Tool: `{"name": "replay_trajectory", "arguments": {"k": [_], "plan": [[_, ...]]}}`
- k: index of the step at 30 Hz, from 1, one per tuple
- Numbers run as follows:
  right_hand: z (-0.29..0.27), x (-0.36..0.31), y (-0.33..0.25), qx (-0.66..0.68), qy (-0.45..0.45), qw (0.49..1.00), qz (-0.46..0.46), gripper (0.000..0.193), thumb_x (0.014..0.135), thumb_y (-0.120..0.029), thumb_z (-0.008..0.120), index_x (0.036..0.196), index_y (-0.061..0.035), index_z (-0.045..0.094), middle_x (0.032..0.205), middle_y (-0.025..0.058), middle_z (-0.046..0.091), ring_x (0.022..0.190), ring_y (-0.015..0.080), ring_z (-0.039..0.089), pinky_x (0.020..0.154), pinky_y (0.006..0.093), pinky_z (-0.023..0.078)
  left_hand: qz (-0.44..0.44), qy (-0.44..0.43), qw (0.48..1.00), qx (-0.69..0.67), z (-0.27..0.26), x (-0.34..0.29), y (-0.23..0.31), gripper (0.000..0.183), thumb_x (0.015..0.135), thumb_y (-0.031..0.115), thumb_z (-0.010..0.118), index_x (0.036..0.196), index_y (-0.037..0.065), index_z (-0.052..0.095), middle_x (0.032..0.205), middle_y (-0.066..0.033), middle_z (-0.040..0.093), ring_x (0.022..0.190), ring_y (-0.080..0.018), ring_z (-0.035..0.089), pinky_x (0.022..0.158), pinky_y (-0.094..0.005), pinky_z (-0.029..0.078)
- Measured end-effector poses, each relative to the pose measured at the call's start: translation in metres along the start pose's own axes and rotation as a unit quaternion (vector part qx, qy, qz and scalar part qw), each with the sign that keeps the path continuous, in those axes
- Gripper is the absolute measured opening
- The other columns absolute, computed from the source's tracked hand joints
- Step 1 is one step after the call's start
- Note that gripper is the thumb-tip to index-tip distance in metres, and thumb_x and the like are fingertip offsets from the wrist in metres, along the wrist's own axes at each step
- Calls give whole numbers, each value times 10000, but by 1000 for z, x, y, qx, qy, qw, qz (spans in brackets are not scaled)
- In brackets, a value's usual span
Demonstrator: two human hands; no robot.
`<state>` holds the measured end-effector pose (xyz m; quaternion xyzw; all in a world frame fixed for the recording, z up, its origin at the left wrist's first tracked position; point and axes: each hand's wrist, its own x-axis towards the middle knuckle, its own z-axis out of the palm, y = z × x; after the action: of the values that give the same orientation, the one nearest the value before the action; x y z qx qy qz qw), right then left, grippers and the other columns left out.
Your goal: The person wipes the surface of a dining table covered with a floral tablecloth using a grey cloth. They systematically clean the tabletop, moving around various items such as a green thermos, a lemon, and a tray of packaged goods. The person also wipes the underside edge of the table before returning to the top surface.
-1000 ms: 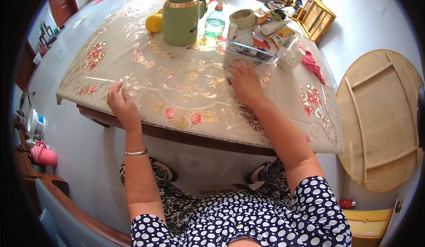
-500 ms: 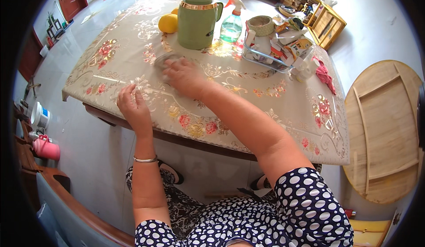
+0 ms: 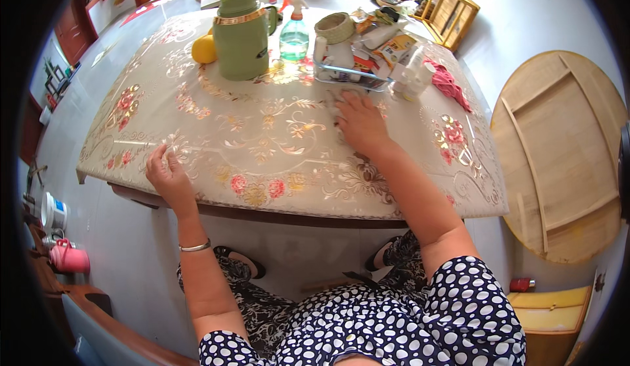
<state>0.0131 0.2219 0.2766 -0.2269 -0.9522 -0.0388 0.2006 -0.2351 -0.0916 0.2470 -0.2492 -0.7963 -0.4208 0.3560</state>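
My right hand (image 3: 362,122) presses down on a greyish cloth (image 3: 336,97) that lies on the flowered tablecloth (image 3: 262,120). Only an edge of the cloth shows past the fingers; the palm hides the rest. This hand is just in front of a clear basket (image 3: 354,79) full of packets and bottles. At the table's near left edge rests my left hand (image 3: 169,174), open and holding nothing, with its fingers loosely bent and apart.
Farther back stand a green thermos jug (image 3: 241,44), a yellow fruit (image 3: 204,49) and a spray bottle (image 3: 294,38). Clear bottles (image 3: 413,77) and a pink cloth (image 3: 449,85) lie right of the basket. A round wooden tabletop (image 3: 564,156) leans beyond the right edge.
My right hand has slid the cloth rightward across the table, from in front of the thermos jug to in front of the basket. My left hand stays by the near edge. The view has shifted.
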Motion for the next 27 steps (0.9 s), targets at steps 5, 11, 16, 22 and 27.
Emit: {"name": "replay_trajectory", "arguments": {"k": [5,11,16,22,27], "plan": [[-24,-72,104,-73,-40,989,121,376,910,-281,522,1249,-123,551,1408,92,445,1278,289,407,1043,432,355,8,-9,1000,11,2,-1,-5,196,916,109,564,1083,17,607,1096,-120,612,1071,-299,537,953,-408,397],[-65,-196,227,-163,-42,947,274,373,902,-231,491,1249,-118,569,1378,110,464,1206,310,428,1079,405,321,10,2,999,45,-1,-3,-16,206,923,122,564,1090,11,611,1101,-115,623,1071,-295,545,947,-401,406],[-91,-322,335,-248,-35,883,398,373,914,-268,523,1262,-142,564,1422,76,436,1251,334,416,1053,421,355,8,14,1000,22,9,-5,-5,184,916,88,552,1071,4,607,1091,-122,613,1081,-304,530,948,-412,403],[-90,-295,296,-196,-23,891,408,367,902,-237,546,1250,-124,570,1415,79,433,1236,336,414,1066,419,337,11,23,999,25,5,-4,-2,176,898,59,555,1057,10,611,1065,-127,610,1054,-308,538,941,-414,407],[-77,-220,184,-103,5,969,224,354,897,-190,548,1231,-72,573,1396,100,449,1236,340,405,1085,436,308,14,36,999,25,4,-5,-3,171,883,47,568,1045,21,614,1060,-127,614,1042,-310,546,933,-418,411]]}}
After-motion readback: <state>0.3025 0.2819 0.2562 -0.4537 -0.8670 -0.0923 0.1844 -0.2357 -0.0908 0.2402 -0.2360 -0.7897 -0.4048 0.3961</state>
